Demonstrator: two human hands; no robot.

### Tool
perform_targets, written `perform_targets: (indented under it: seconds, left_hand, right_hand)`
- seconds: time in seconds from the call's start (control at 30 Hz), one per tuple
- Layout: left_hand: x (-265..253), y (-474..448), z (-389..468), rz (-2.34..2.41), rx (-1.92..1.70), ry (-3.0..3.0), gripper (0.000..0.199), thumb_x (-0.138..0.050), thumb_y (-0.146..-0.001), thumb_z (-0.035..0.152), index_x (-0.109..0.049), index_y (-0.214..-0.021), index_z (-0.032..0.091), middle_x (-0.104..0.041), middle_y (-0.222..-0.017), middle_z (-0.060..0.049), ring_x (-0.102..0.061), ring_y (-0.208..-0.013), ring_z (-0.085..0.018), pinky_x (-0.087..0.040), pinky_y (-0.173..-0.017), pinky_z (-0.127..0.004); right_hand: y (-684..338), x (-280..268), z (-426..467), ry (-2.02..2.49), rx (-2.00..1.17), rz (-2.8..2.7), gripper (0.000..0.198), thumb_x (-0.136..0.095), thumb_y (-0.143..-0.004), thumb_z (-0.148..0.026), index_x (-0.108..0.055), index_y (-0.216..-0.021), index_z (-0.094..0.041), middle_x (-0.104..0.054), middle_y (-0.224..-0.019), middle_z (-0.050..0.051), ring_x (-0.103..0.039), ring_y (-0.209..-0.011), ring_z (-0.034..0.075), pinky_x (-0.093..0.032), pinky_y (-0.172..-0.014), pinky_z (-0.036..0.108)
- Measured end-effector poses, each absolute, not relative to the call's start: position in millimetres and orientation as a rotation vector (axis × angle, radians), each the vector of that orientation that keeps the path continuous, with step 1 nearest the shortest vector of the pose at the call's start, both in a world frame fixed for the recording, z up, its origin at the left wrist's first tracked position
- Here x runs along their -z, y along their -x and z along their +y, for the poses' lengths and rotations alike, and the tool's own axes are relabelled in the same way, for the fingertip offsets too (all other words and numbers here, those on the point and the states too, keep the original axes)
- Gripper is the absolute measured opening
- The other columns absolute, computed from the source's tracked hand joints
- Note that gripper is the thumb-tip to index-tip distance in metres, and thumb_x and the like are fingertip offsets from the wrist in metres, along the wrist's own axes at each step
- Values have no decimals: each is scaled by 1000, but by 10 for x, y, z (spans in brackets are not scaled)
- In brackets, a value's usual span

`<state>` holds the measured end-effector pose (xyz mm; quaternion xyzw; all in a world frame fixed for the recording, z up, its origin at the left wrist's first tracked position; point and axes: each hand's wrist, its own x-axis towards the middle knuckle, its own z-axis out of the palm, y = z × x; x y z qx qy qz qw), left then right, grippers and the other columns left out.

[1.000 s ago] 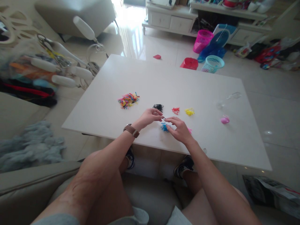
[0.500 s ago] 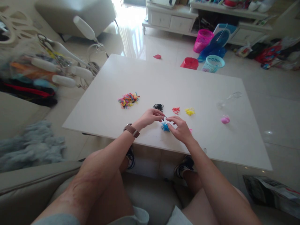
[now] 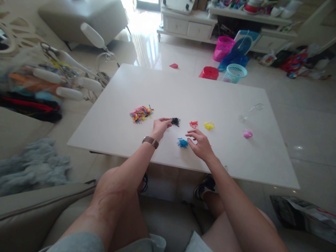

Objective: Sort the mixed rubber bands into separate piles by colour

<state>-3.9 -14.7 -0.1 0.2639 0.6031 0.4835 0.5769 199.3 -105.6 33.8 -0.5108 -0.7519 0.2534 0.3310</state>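
At the left edge of a pile of small black rubber bands (image 3: pixel 175 121) is my left hand (image 3: pixel 161 127), its fingers pressed together and the tips touching the pile. Whether a band is between them is too small to tell. My right hand (image 3: pixel 200 144) hovers just right of a blue pile of bands (image 3: pixel 182 142), fingers apart and holding nothing visible. Beyond it lie a small red pile (image 3: pixel 193 124) and a yellow pile (image 3: pixel 209 125). A bit of pink peeks out behind the right hand. Left of my left hand lies a larger mixed-colour heap (image 3: pixel 141 114).
The white table (image 3: pixel 162 87) carries a pink round object (image 3: pixel 247 133) and a clear plastic piece (image 3: pixel 256 107) at the right. A white lamp (image 3: pixel 91 35) stands beyond its left edge. Baskets, among them a light blue one (image 3: pixel 235 72), stand on the floor behind.
My left hand has moved left and away from me, from beside the right hand to the black pile. The black band seen between both hands no longer shows there. My right hand stays near the blue pile.
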Motion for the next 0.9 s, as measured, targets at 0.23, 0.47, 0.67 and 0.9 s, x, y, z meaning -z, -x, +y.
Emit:
perform_targets:
  seconds: [0.23, 0.47, 0.67, 0.9]
  left_hand:
    - [71, 19, -140, 1401, -1144, -570, 17, -80, -71, 12, -69, -84, 10, -70, -73, -6, -66, -61, -11, -57, -79, -31]
    - [46, 53, -144, 1403, -1154, -571, 22, -86, -69, 15, -65, -75, 11, -69, -69, -7, -67, -63, -12, -58, -82, -32]
    - [31, 24, -162, 1349, -1146, -569, 25, -87, -65, 18, -66, -77, 12, -70, -71, -7, -69, -67, -14, -57, -82, -33]
    - [-69, 53, -162, 1383, -1065, -663, 21, -75, -68, 11, -67, -88, 12, -71, -77, -7, -70, -68, -15, -56, -79, -30]
  right_hand:
    - [-2055, -360, -1075, 1353, -663, -1961, 20, -58, -87, -14, -73, -97, -23, -67, -112, 8, -66, -103, 23, -56, -89, 39]
    - [-2083, -359, -1093, 1365, -660, -1970, 18, -57, -88, -15, -72, -95, -22, -68, -111, 8, -67, -102, 23, -56, -89, 39]
    - [-2071, -338, -1092, 1363, -672, -1979, 18, -57, -88, -15, -72, -94, -22, -67, -111, 8, -66, -101, 22, -55, -89, 39]
    - [-2060, -336, -1096, 1370, -693, -1986, 18, -57, -88, -16, -72, -94, -23, -67, -112, 8, -66, -101, 22, -56, -87, 39]
